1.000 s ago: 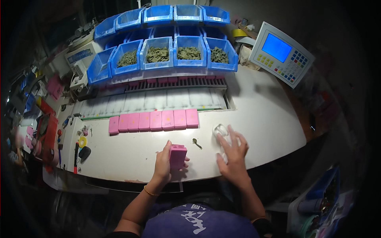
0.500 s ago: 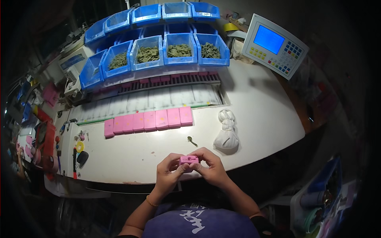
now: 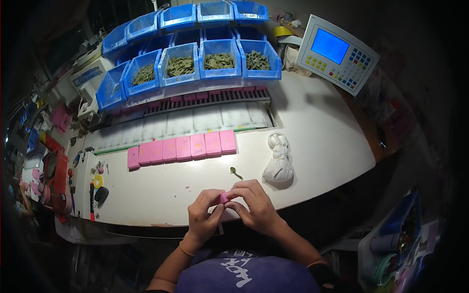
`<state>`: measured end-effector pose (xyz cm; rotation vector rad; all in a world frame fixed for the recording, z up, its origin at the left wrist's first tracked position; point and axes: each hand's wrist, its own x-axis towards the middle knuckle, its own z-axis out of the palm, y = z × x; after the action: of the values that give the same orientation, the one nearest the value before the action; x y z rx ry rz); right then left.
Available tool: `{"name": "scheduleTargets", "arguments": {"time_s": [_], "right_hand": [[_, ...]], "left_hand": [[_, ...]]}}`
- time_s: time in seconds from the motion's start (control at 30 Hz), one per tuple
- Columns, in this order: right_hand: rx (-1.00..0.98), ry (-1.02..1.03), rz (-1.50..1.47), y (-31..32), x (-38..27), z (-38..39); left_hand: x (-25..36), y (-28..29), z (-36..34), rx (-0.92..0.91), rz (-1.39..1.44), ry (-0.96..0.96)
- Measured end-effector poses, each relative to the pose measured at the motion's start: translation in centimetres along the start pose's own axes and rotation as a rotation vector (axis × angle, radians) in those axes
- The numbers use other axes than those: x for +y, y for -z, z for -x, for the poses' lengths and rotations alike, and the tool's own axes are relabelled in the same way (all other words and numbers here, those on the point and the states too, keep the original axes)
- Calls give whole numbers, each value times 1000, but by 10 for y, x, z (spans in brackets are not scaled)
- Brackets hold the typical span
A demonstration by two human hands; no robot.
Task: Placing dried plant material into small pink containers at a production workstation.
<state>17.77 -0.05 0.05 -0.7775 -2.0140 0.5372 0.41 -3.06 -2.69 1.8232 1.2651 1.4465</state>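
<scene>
Head view, bright pink block (image 3: 224, 198), only a small part showing, hands (image 3: 202, 216) (image 3: 256, 207) clamped on it from either side

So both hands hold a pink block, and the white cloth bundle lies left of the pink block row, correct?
Not quite: the head view shows the white cloth bundle right of the row. The left hand and right hand do hold a pink block.

White characters (image 3: 236, 272) on purple garment (image 3: 281, 277), faint marks on pink blocks (image 3: 183, 146), small label (image 3: 251, 15) on blue bin (image 3: 250, 9)
</scene>
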Motion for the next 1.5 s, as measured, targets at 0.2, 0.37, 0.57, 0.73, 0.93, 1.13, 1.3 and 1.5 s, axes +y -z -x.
{"name": "scheduleTargets", "arguments": {"time_s": [0.2,0.37,0.57,0.73,0.93,1.13,1.3,1.5], "right_hand": [[15,-22,36,-6,1,7],[65,-191,-317,-1,2,15],[17,-55,-102,-11,6,6],[50,-134,-177,-15,9,8],[65,-229,-62,-13,49,35],[237,-310,-2,-14,48,35],[189,-322,60,-13,45,38],[153,-153,113,-18,50,35]], "left_hand": [[0,-3,4,5,-76,-20],[-8,-5,6,43,65,49],[-12,-3,8,35,-18,20],[-17,11,9,95,-167,32],[-9,45,3,-67,-756,51],[-17,52,-13,-245,-590,90],[-77,62,-129,181,-750,105],[-179,78,-193,224,-1228,309]]}}
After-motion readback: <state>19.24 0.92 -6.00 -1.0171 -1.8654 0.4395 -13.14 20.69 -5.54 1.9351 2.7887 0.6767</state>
